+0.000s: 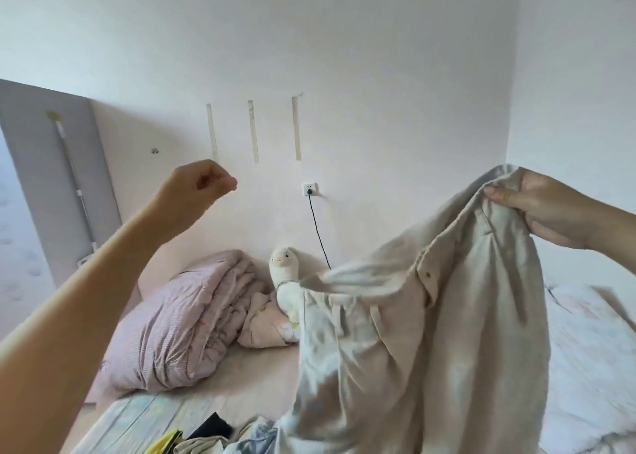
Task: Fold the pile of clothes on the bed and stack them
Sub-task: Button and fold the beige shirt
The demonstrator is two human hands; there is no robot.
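Observation:
A beige button-up shirt [430, 333] hangs in the air over the bed, lifted high at the right. My right hand [547, 209] grips its collar edge, fingers pinched on the cloth. My left hand [203, 181] is raised at the left, well apart from the shirt, fingers curled shut and holding nothing. At the bottom edge lies the pile of clothes [206, 441], showing yellow, black, beige and blue-patterned pieces, partly hidden behind the hanging shirt.
A folded pink duvet [179, 323] and a white plush toy [285, 281] lie near the wall. A black cable [318, 230] drops from a wall socket [309, 189]. The bed sheet [585, 367] extends to the right; a grey headboard [51, 164] stands at left.

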